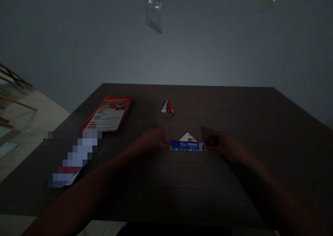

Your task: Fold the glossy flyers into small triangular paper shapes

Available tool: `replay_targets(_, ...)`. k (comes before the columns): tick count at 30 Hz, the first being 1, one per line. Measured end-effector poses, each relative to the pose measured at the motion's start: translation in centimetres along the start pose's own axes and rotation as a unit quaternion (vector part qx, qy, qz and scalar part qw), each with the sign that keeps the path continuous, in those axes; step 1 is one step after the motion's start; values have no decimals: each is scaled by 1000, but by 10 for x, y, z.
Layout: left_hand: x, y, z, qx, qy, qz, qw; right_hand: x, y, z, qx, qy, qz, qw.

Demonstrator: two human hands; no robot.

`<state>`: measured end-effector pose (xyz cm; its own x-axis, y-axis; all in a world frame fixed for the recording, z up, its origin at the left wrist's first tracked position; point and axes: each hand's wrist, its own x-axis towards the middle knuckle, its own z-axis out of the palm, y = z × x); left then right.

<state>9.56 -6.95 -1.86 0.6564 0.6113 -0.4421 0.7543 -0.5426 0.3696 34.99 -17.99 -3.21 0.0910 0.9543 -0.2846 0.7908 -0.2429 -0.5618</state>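
A folded printed paper (187, 145) lies low over the middle of the table, its front a blue strip with white print and a small square code at the right. A pale triangular point of it sticks up behind the strip. My left hand (156, 139) pinches the strip's left end between thumb and fingers. At the right end, my right hand (221, 144) is closed on the paper in the same way. Beyond the hands stands a small red and white folded paper piece (168, 109), apart from both.
A stack of red printed leaflets (109, 114) lies on the left of the dark table (166, 187). Nearer me on that side is a blurred-out pale item (75, 159). A wall (208, 48) rises behind the table, with a clear plastic bag (153, 8) hanging there.
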Motion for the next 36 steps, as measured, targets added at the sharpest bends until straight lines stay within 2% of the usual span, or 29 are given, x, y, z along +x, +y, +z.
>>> replay_targets(15, 1, -7, 2, -45, -1, -2, 999, 1, 11, -7, 0, -13, 5, 1000)
replay_targets(19, 0, -4, 4, -44, 34, 5, 998, 2, 12, -6, -3, -14, 9, 1000)
replay_targets(23, -1, 0, 6, -17, 88, 44, 995, 3, 15, -4, 16, -5, -23, 1000)
replay_targets(29, 0, -1, 10, -24, 107, 121, 987, 0, 8, -2, 6, 23, -78, 997)
replay_targets(36, -2, 6, 15, -40, 148, 146, 977, 1, 2, 6, -14, 50, -137, 989)
